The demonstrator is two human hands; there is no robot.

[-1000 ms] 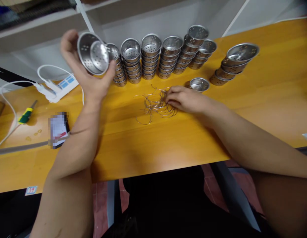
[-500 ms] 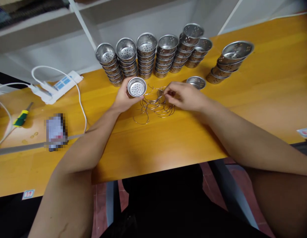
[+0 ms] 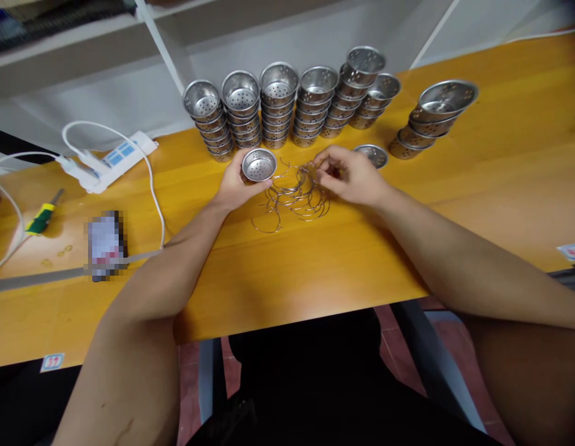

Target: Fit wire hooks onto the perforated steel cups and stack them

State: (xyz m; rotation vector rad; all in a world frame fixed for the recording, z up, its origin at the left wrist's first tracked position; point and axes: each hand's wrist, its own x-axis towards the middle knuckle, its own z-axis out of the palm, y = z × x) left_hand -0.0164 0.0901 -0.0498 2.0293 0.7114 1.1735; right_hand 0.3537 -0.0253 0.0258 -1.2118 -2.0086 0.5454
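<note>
My left hand [image 3: 234, 184] is wrapped round a small perforated metal cup [image 3: 259, 166], its open top tilted toward me. To the right of the cup, a loose tangle of thin wire rings [image 3: 294, 197] lies on the wooden table. My right hand [image 3: 346, 174] is at the right edge of this pile, thumb and fingertips drawn together in a pinch at the wires. The fingers appear to grip a wire ring, though its outline is faint there. Just behind the right hand a single perforated cup [image 3: 373, 156] sits, partly covered by the hand.
Several stacks of perforated cups [image 3: 279, 87] stand along the back of the table. A leaning stack [image 3: 431, 121] is further right. On the left lie a white power strip [image 3: 120, 160] with cables, a green and yellow tool [image 3: 41, 218] and a blurred-out object [image 3: 106, 244].
My right hand has shifted slightly right, away from the middle of the wire pile. The cup in my left hand has tilted a little. The whole view has moved slightly.
</note>
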